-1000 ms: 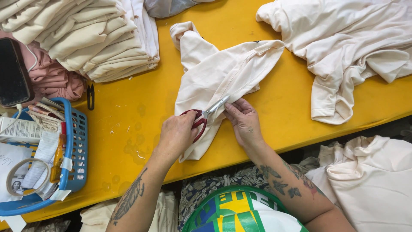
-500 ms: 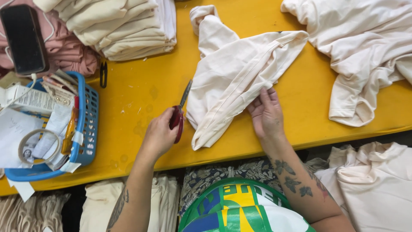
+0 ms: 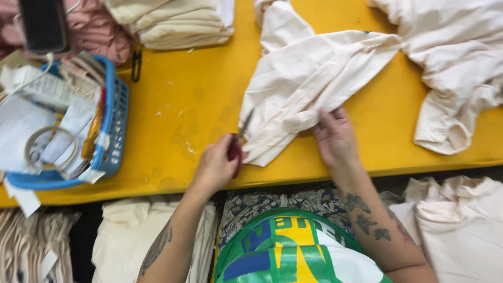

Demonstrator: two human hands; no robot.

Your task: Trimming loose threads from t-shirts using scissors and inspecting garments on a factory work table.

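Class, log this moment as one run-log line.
left hand: holds red-handled snips | right hand: presses cream garment | surface: yellow table

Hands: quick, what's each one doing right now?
Left hand: closed on red-handled snips, blade at the cream garment edge.
Right hand: flat, fingers pressing the garment's fold, not gripping.
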